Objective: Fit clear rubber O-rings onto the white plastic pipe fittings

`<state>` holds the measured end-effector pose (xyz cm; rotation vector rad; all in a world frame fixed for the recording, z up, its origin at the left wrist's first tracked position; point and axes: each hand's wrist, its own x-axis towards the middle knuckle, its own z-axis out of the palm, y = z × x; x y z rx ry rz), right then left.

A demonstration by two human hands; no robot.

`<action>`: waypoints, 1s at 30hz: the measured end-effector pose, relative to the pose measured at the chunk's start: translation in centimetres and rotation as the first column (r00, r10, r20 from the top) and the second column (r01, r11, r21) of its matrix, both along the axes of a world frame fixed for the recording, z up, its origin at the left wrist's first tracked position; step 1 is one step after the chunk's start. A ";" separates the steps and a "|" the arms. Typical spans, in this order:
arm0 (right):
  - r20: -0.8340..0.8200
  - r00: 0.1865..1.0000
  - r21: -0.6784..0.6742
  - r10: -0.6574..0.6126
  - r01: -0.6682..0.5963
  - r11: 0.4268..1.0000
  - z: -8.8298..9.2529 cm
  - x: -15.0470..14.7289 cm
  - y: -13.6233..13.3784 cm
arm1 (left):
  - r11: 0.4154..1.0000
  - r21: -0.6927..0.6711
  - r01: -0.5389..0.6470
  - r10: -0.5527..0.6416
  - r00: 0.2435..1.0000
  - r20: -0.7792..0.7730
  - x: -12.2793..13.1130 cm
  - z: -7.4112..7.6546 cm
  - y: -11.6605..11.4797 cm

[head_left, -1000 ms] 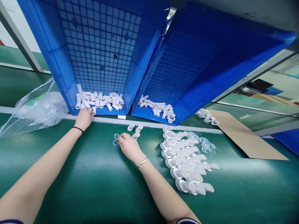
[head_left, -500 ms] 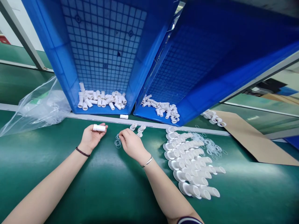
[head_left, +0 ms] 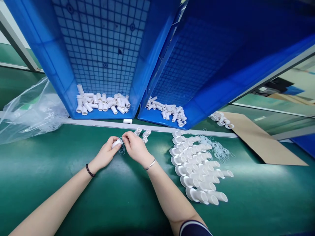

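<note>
My left hand [head_left: 106, 152] grips a short white plastic tube [head_left: 116, 143] over the green table. My right hand [head_left: 133, 146] is pinched at the tube's end, fingertips touching it; a clear ring may be in the pinch but is too small to confirm. A few clear rings [head_left: 122, 150] lie on the table just under both hands. Three white tubes [head_left: 142, 134] stand just beyond my right hand. One lone tube [head_left: 127, 121] lies on the white rail behind.
Two tilted blue crates hold white tubes: left crate [head_left: 59, 78], right crate [head_left: 197, 108]. Rows of white flared pieces [head_left: 197, 170] lie to the right beside a heap of clear rings [head_left: 218, 149]. A clear plastic bag [head_left: 29, 111] sits left, cardboard [head_left: 261, 141] far right.
My left hand drew a white tube from the left crate and carried it right and toward me. It now meets my right hand, which lifted off the loose rings.
</note>
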<state>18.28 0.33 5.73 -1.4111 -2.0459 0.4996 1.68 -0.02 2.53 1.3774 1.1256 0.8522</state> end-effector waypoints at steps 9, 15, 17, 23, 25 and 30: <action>0.073 0.996 -0.048 0.050 -0.046 0.998 -0.2 -0.2 -0.1 | 0.962 0.237 0.133 -0.052 0.945 -0.322 -0.3 0.1 -0.5; -0.130 0.983 -0.109 0.133 -0.148 0.983 0.6 0.3 0.0 | 0.828 0.549 0.109 -0.011 0.984 -0.179 -0.6 -0.7 -1.1; -0.226 0.963 -0.139 0.146 -0.180 0.974 1.0 0.3 -0.1 | 0.850 0.523 -0.064 0.081 0.997 -0.010 -0.1 -0.9 -1.5; -0.261 0.957 -0.105 0.130 -0.161 0.981 1.1 -0.1 -0.4 | 0.980 -0.032 -0.196 0.190 0.881 0.433 2.0 -0.6 -2.1; -0.235 0.964 -0.086 0.123 -0.147 0.985 1.1 -0.4 -0.8 | 0.978 -0.123 -0.167 0.207 0.831 0.516 2.2 -0.3 -2.1; -0.073 0.995 0.018 0.075 -0.074 0.997 2.0 0.1 -0.8 | 0.966 -0.214 -0.143 0.238 0.817 0.525 1.7 0.2 -1.7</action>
